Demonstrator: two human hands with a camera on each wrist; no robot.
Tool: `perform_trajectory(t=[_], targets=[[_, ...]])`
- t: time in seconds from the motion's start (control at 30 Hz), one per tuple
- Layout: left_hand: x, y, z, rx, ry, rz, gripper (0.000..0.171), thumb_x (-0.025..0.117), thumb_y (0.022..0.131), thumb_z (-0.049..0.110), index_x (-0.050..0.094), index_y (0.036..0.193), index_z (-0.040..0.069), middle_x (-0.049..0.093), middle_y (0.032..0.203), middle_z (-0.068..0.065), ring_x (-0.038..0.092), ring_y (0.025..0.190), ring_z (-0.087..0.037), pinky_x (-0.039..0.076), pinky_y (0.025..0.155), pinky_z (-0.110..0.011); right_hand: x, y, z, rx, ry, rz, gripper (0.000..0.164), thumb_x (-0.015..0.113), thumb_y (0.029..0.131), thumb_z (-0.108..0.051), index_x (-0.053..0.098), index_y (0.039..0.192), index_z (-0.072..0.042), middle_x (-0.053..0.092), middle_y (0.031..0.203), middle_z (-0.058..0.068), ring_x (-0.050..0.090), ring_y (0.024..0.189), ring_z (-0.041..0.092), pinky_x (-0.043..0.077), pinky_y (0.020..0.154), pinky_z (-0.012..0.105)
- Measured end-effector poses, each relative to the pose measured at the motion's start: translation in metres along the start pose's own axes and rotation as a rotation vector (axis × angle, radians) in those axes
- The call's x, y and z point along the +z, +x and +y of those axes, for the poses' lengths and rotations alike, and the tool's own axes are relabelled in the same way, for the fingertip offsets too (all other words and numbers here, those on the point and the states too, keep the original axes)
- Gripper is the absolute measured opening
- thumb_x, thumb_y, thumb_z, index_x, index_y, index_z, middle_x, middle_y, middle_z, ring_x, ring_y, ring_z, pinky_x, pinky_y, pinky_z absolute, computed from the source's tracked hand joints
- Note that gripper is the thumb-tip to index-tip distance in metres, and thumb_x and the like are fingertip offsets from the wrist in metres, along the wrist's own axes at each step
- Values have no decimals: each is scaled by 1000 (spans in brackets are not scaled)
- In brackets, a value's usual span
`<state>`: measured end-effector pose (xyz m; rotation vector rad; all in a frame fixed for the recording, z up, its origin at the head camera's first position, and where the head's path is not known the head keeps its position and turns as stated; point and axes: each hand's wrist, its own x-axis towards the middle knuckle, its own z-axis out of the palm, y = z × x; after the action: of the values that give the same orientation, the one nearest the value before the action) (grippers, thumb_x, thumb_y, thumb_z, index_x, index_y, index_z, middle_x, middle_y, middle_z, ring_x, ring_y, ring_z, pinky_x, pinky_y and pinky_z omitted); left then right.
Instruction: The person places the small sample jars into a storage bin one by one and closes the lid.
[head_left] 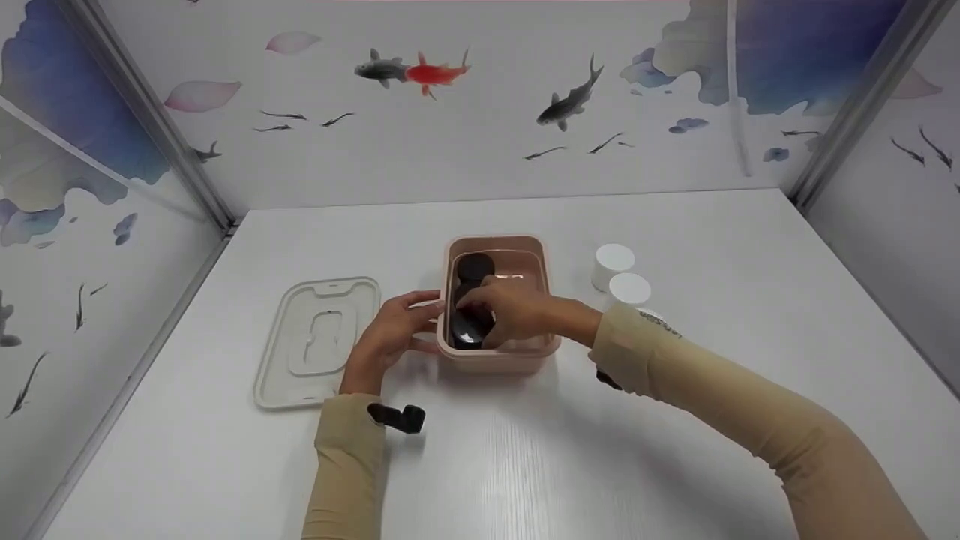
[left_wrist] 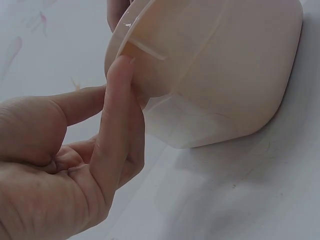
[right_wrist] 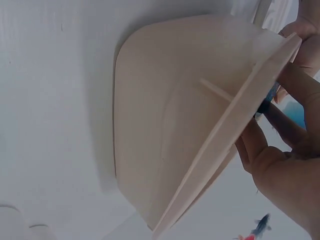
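White tbl. (head_left: 480,480), ctr.: pink bin (head_left: 499,364), w/ pale lid (head_left: 277,360) flat at left. L. hand (head_left: 397,326), fingers apart, touches bin's rim; R. hand (head_left: 521,309), inside, grips blk. round pc. (head_left: 466,330) along bin's left wall. White jars (head_left: 613,262) stand at right.

Black pieces (head_left: 471,331) at the right fingers (head_left: 480,294), pink box (head_left: 499,364) around them; beyond, white wall (head_left: 480,150) (patterned with red and grey fish (head_left: 439,73)).
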<state>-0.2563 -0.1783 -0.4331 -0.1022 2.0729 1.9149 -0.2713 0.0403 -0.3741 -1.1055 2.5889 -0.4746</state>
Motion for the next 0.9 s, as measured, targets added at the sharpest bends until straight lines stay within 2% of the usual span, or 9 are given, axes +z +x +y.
perform_trajectory(t=[0.2, 0.33, 0.57, 0.77, 0.9], targets=[[0, -1, 0, -2, 7, 8, 49, 63, 100, 27, 52, 144, 10, 63, 133, -18, 70, 103, -22, 64, 71, -35, 8, 2, 2, -60, -59, 50, 56, 84, 81, -15, 65, 133, -13, 64, 125, 12, 55, 113, 26, 52, 97, 43], [-1, -1, 0, 3, 7, 6, 48, 63, 100, 27, 52, 144, 10, 63, 134, -18, 71, 104, -23, 64, 70, -35, 13, 3, 4, -88, -44, 71, 51, 82, 84, -14, 65, 131, -10, 64, 125, 14, 54, 113, 28, 52, 98, 45], [-1, -2, 1, 0, 9, 5, 48, 62, 101, 26, 51, 144, 9, 62, 135, -19, 70, 106, -24, 64, 71, -35, 17, 5, 8, -86, -22, 85, 48, 80, 85, -13, 66, 131, -9, 64, 126, 15, 53, 114, 28, 52, 98, 45], [-1, -1, 1, 1, 12, 9, 48, 63, 100, 26, 52, 144, 10, 63, 134, -18, 70, 105, -23, 64, 71, -36, 8, -3, 11, -6, 81, 47, 60, 84, 82, -15, 61, 137, -10, 55, 130, 16, 53, 116, 29, 53, 98, 42], [-1, 0, 0, 10, 11, 5, 48, 64, 99, 27, 53, 143, 10, 67, 127, -17, 71, 100, -20, 63, 68, -33, -3, -14, 16, -5, 161, 106, 61, 85, 81, -15, 61, 136, -6, 54, 130, 17, 55, 118, 33, 55, 95, 42]])
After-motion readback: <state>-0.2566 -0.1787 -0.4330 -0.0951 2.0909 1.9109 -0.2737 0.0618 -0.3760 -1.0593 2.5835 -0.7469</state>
